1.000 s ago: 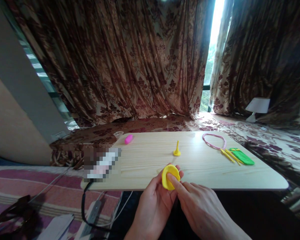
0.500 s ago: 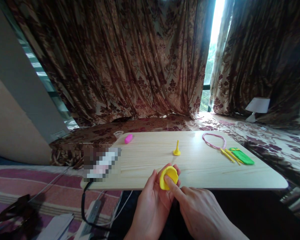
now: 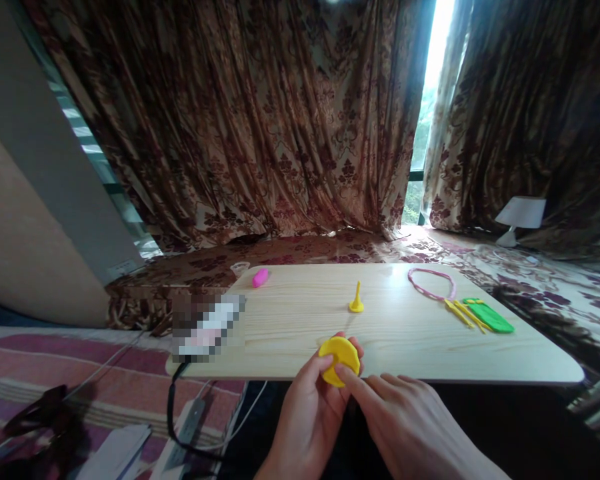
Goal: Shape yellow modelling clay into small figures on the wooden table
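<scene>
A flattened round piece of yellow modelling clay (image 3: 344,353) rests in my left hand (image 3: 314,403), whose thumb lies over its near left rim while the fingers support it from beneath. My right hand (image 3: 397,407) comes in from the right, one digit pressing on the disc's lower face and the rest curled; its grip underneath is partly hidden. Beyond both hands, a yellow clay stand with a thin upright stem and round base (image 3: 357,300) stands on the table.
The pale wooden table (image 3: 290,320) carries a pink clay lump (image 3: 260,278), a pink twisted loop (image 3: 433,285), yellow clay strips (image 3: 465,316) and a flat green clay piece (image 3: 491,317). A blurred-out object (image 3: 213,327) with a black cable sits at the left edge. A lamp (image 3: 521,213) stands behind.
The yellow disc now looks flatter towards me, its cupped hollow less visible. My left thumb has come onto its rim. The view has shifted slightly.
</scene>
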`<state>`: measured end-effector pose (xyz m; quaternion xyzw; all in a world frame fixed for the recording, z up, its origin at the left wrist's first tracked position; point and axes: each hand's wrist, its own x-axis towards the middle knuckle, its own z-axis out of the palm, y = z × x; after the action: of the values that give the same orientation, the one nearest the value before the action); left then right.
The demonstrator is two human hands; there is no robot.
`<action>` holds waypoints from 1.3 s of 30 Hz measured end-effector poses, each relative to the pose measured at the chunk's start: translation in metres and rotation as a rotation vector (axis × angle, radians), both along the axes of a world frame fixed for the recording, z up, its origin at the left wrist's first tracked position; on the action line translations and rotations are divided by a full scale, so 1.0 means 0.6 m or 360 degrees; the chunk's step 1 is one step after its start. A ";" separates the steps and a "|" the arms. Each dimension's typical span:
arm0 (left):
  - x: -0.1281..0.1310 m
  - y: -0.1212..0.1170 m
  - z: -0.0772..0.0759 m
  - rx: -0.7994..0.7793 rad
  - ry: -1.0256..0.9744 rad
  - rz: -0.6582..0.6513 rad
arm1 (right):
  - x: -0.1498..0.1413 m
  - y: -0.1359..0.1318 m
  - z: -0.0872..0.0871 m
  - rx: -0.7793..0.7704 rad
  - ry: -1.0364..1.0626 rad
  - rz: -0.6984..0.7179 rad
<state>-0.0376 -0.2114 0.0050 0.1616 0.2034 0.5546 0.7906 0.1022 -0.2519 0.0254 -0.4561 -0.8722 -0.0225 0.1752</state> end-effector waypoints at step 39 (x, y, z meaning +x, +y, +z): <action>-0.001 -0.029 0.006 0.1156 0.1864 0.0464 | 0.026 0.023 0.030 -0.0210 0.0865 -0.0092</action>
<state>-0.0381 -0.2291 0.0088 0.6583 0.4172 0.5094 0.3648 0.1176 -0.2380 0.0432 -0.4806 -0.7794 0.1525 0.3719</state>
